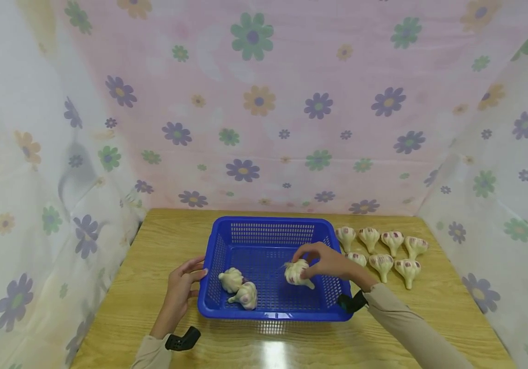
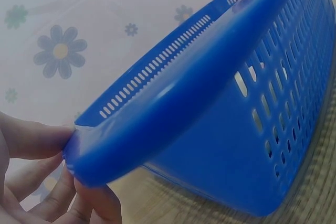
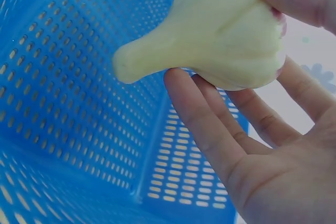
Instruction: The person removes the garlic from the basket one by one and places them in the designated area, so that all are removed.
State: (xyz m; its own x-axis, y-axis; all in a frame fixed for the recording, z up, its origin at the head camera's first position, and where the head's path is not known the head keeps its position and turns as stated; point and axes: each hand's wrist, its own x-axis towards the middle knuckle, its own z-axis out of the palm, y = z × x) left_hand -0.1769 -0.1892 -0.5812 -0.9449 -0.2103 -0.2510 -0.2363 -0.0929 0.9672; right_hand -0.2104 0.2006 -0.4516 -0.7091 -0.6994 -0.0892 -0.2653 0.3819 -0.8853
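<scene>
A blue plastic basket (image 1: 268,315) with slotted walls stands on the table. My left hand (image 1: 181,287) pinches its left rim between thumb and fingers, as the left wrist view shows close up. Over the basket's right half, my right hand (image 1: 321,261) holds a garlic bulb (image 1: 296,272). In the right wrist view that bulb (image 3: 226,35) has its pale stem pointing left, with the thumb on one side and the fingers under the other. Two more garlic bulbs, one (image 1: 231,280) behind the other (image 1: 246,295), lie at the left of the basket floor.
Right of the basket, several garlic bulbs (image 1: 381,264) lie in two rows on the wooden table (image 1: 162,236), partly behind the right forearm at the near row. Flowered cloth (image 1: 287,169) hangs behind the table and at both sides.
</scene>
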